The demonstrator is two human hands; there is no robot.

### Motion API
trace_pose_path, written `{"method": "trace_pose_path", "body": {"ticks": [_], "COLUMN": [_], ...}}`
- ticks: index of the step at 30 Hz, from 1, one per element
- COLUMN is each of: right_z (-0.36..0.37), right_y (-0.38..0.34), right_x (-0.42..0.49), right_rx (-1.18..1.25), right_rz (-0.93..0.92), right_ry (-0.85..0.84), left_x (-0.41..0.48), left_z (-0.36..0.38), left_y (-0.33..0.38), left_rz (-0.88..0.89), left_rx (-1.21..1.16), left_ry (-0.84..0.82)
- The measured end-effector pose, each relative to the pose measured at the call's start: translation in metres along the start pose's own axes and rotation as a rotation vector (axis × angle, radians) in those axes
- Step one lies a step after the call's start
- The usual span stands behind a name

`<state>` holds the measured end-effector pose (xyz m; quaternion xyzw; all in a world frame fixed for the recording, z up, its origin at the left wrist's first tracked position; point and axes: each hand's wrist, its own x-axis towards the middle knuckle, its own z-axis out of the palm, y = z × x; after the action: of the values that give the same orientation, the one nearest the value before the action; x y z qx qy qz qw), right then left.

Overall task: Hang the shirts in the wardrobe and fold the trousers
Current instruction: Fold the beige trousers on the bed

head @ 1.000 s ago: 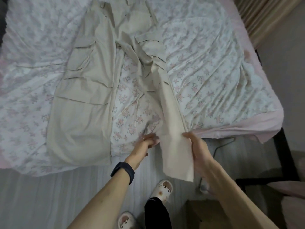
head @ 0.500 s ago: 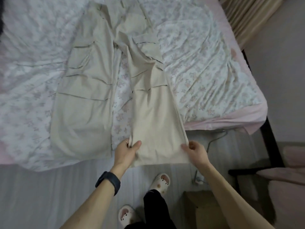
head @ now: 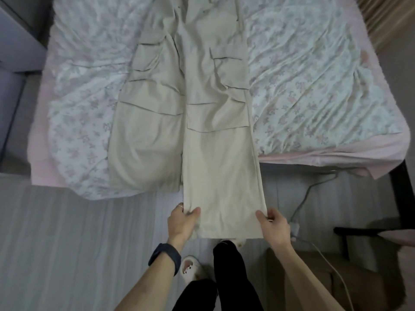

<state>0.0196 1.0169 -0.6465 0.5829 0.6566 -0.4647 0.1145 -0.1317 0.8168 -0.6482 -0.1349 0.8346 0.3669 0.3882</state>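
Beige cargo trousers (head: pixel 202 97) lie lengthwise on the bed, waist at the far end, legs toward me. The left leg lies flat on the bed sheet. The right leg (head: pixel 221 176) is pulled straight and taut past the bed's edge over the floor. My left hand (head: pixel 183 221) pinches the left corner of that leg's hem, thumb on top. My right hand (head: pixel 272 223) pinches the right corner the same way. No shirt or wardrobe interior is in view.
The bed (head: pixel 314 86) has a floral sheet over a pink cover. A grey cable (head: pixel 307 191) runs on the floor to the right. A brown box (head: pixel 314 279) stands at my right foot, dark furniture legs (head: pixel 402 198) beyond it. A grey cabinet (head: pixel 15 41) stands at far left.
The right trouser leg, twisted and narrow a second ago, has been spread flat and pulled straight toward me. My hands have moved apart to its two hem corners.
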Motion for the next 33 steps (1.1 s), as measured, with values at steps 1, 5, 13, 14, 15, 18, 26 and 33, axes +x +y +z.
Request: {"method": "trace_pose_path", "body": {"ticks": [1,5,13,14,15,18,26,33], "right_z": [0.0,0.002,0.017,0.014,0.01,-0.01,-0.081,-0.104], "right_y": [0.005,0.026,-0.051,-0.069,-0.087,-0.144,-0.306,-0.431], "right_x": [0.0,0.009,0.038,0.048,0.054,0.076,0.144,0.227], "right_rx": [-0.029,-0.237,-0.267,-0.254,-0.234,-0.192,-0.147,-0.195], "right_rz": [-0.008,0.096,-0.096,-0.124,-0.153,-0.247,-0.457,-0.573], "right_ry": [-0.006,-0.117,-0.182,-0.185,-0.191,-0.199,-0.069,0.021], "left_x": [0.004,0.01,0.024,0.028,0.029,0.037,0.076,0.15], "left_z": [0.0,-0.011,-0.009,-0.005,-0.002,0.006,-0.013,-0.052], "left_y": [-0.007,-0.04,0.013,0.033,0.051,0.117,0.296,0.416], "left_rz": [-0.012,-0.115,-0.013,0.021,0.052,0.157,0.444,0.543], "left_rx": [0.027,0.205,0.297,0.301,0.31,0.328,0.363,0.405], "left_ry": [0.003,-0.024,-0.098,-0.072,-0.057,-0.016,0.099,0.199]}}
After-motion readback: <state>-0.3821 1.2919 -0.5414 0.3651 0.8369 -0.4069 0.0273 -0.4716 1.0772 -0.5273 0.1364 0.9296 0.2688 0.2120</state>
